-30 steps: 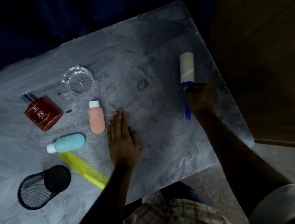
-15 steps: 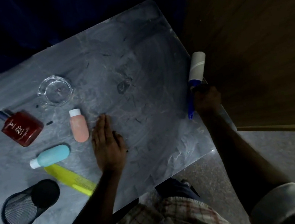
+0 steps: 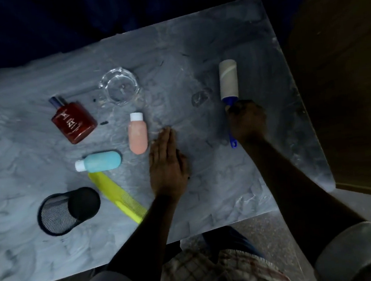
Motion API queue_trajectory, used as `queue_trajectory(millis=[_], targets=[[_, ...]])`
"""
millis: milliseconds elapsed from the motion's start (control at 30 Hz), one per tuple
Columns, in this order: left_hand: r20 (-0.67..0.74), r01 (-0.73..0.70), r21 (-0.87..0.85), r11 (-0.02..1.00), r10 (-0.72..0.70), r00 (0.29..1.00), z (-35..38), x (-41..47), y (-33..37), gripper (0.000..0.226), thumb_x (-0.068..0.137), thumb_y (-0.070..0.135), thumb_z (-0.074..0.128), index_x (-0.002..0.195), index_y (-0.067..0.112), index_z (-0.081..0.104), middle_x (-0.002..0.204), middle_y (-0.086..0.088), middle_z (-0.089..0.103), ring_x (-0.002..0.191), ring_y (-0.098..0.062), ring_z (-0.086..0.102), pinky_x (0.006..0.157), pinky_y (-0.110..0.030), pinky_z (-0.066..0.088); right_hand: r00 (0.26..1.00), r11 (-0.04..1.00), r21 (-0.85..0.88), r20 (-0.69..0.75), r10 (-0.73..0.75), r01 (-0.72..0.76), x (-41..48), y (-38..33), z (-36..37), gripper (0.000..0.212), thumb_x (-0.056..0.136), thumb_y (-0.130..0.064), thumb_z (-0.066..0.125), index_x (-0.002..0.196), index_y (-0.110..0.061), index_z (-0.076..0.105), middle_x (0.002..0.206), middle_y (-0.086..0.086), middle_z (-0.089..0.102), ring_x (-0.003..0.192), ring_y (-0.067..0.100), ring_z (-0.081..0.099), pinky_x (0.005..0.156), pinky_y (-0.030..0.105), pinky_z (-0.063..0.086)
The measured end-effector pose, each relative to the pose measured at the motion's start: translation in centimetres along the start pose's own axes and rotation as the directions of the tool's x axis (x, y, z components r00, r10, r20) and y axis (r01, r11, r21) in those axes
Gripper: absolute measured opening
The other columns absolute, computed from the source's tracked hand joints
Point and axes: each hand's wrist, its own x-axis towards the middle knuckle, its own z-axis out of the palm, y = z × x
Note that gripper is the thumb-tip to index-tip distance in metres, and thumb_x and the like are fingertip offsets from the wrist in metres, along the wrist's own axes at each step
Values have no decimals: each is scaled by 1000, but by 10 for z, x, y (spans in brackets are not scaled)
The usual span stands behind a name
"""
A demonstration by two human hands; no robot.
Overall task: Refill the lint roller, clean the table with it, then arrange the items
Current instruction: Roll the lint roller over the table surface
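Observation:
My right hand (image 3: 247,120) grips the blue handle of the lint roller (image 3: 228,79), whose pale roll lies on the grey marbled table (image 3: 209,195) at the right. My left hand (image 3: 167,165) rests flat on the table near the middle, fingers together, holding nothing. To its left lie a pink bottle (image 3: 137,135), a light blue bottle (image 3: 100,161), a yellow comb (image 3: 116,195), a red perfume bottle (image 3: 72,120), a clear glass dish (image 3: 120,87) and a black mesh cup (image 3: 68,210) on its side.
The table's right edge (image 3: 300,104) runs close to the roller, with a brown wooden surface (image 3: 346,76) beyond it. Small dark specks (image 3: 103,123) dot the table near the perfume bottle. Floor shows below the front edge.
The roller has moved back from the table's right edge inward over the surface. My left hand has stayed flat in place. The view has shifted.

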Motion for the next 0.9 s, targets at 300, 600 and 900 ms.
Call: queue_trajectory(millis=[300, 600, 900], targets=[[1, 25, -49, 998, -25, 1000, -1, -1, -2, 66, 94, 10, 57, 158, 4, 45, 167, -13, 42, 155, -30, 41, 129, -50, 29, 952, 950, -121, 141, -270, 288, -39, -74, 38, 31, 80, -31, 54, 79, -7, 74, 75, 16, 72, 69, 35, 70, 60, 32, 53], [-53, 79, -114, 990, -86, 995, 3, 0, -3, 56, 92, 9, 51, 146, -3, 57, 154, -22, 56, 144, -36, 53, 127, -45, 31, 899, 916, -47, 216, -380, 398, -60, -98, 51, 37, 84, -37, 51, 93, -8, 72, 99, 17, 72, 95, 37, 67, 81, 38, 50], [-4, 99, -135, 986, -100, 995, -2, 1, -2, 66, 86, 3, 58, 152, 3, 53, 159, -16, 52, 149, -33, 48, 128, -48, 33, 945, 954, -72, 179, -273, 290, -33, -79, 48, 32, 93, -34, 57, 101, -8, 74, 107, 17, 72, 102, 36, 67, 84, 38, 51]])
